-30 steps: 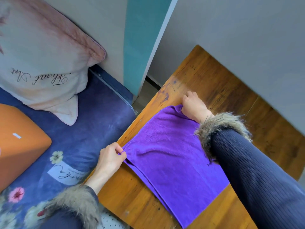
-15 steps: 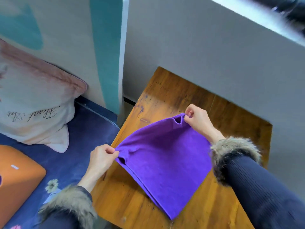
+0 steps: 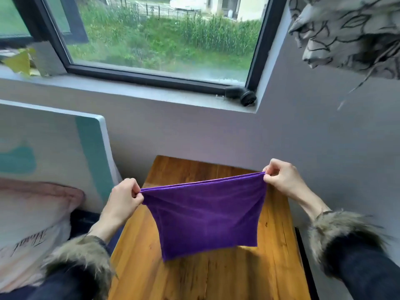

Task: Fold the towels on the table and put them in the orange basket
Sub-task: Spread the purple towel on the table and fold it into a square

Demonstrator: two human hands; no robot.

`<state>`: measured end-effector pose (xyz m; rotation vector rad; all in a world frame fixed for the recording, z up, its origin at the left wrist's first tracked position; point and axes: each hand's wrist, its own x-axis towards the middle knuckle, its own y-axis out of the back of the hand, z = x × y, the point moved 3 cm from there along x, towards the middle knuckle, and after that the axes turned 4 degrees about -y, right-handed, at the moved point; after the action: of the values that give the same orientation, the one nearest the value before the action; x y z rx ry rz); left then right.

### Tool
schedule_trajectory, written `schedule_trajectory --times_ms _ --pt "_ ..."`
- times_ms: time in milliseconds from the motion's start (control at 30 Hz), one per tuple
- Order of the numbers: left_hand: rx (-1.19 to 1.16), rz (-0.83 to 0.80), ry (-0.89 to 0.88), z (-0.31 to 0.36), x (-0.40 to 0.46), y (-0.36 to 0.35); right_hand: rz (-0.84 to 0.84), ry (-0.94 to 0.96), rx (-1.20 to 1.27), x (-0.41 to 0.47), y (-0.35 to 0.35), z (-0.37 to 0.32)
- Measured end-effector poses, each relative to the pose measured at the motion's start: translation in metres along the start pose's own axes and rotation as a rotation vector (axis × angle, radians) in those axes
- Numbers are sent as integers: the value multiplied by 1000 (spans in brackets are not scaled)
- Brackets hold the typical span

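Towel [image 3: 205,215]: purple, soft short-pile cloth, doubled over so two edges run side by side along the top. Held up in the air above the table, stretched taut between both hands; the lower part hangs free and narrows toward one pointed bottom corner.

Left hand [image 3: 122,202]: closed, pinching the towel's upper left corner between thumb and fingers.

Right hand [image 3: 281,179]: closed, pinching the upper right corner in the same way, a little higher than the left.

Sleeves: dark ribbed knit, each ending in a shaggy brown fur cuff [image 3: 80,256].

Table [image 3: 216,278]: narrow, glossy wooden boards with visible grain and small dark marks, set against a matt grey wall.

Window [image 3: 160,35]: dark frame, deep grey sill; tall green plants and a fence outside.

Pillow [image 3: 32,224]: pale, pink-tinged, with script lettering, at the left beside a white and teal panel [image 3: 65,148].

Patterned fabric [image 3: 350,29]: grey with dark line drawing, crumpled, at the upper right.

Change from half a second ago: the towel then trailed on the tabletop with only its far edge raised; it now hangs clear of the wood. The camera has tilted up, bringing the window into view. The orange basket, visible then at the lower left, is now out of view.
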<state>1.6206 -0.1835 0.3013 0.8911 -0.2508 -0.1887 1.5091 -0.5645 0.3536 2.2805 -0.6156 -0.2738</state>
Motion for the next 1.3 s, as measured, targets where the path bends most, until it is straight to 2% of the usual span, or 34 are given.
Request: schedule_trajectory --times_ms 133,333,567,667,733,767,833,900,967,1067,1167,1300 --pt "-80 17 -58 43 21 23 122 -27 155 -10 45 3" --pt "-362 -64 -126 75 40 55 218 -33 272 -21 91 1" --pt "-62 -22 -299 96 49 61 248 -18 118 -17 95 -7" --pt "-112 -133 -266 87 55 64 218 -47 270 -21 96 -8" --pt "-163 -176 -262 81 58 69 103 -65 369 -23 92 -11" --pt "-217 -141 -252 80 58 71 62 -68 353 -24 89 -13" --pt "-276 -109 -234 79 60 71 96 -28 257 -21 87 -20" --pt "-185 -208 -253 81 60 61 72 19 99 -19 82 -33" --pt "-167 -198 -230 78 64 55 36 11 -11 -18 73 -38" --pt "-138 -135 -217 73 69 54 204 -40 -34 -17 73 -35" --pt "-3 -179 -236 70 72 46 150 -43 -62 -14 67 -34" --pt "91 -194 -249 67 78 44 212 -50 -112 -13 69 -35"
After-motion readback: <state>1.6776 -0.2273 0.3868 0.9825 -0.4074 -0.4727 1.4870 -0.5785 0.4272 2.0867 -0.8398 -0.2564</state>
